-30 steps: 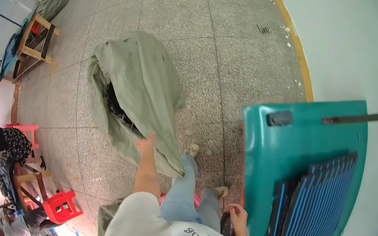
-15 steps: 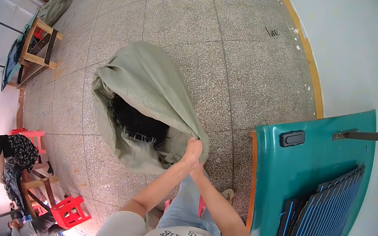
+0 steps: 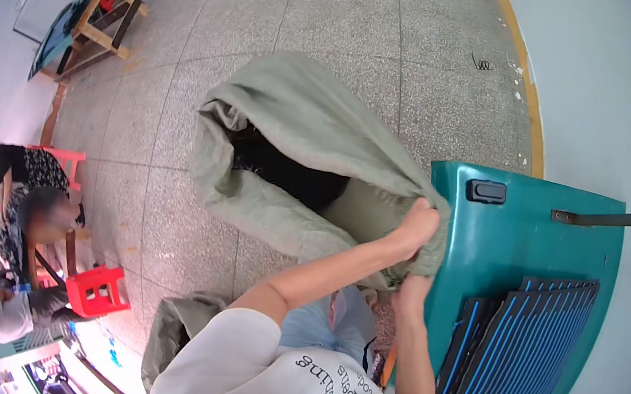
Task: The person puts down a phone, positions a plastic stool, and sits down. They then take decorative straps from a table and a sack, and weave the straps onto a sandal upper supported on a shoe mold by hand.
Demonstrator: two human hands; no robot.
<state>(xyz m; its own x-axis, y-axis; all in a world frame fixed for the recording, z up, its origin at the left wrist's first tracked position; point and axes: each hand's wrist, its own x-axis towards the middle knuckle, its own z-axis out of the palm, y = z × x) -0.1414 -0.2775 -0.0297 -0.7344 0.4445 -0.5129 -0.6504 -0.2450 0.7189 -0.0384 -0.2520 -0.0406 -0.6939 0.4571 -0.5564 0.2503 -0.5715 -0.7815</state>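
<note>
A large grey-green cloth sack (image 3: 306, 97) lies on the floor in front of me, its mouth gaping. Inside it shows a dark, furry-looking black mass (image 3: 294, 173); what it is exactly I cannot tell. My left hand (image 3: 420, 223) is closed round the gathered cloth at the sack's right end. Just below it, my right hand (image 3: 412, 293) also grips the rim cloth, its fingers partly hidden by the fabric. Both hands are beside the edge of a green table (image 3: 523, 238).
On the green table lie black sheets with blue stripes (image 3: 523, 345) and a small black case (image 3: 486, 192). A second grey-green sack (image 3: 180, 320) stands by my left side. At the left are a red stool (image 3: 96, 290), a wooden-legged table (image 3: 99, 23) and several people.
Both hands have moved right, pulling the sack's end up to the green table. The sack looks more stretched out. A second sack has come into view at my left.
</note>
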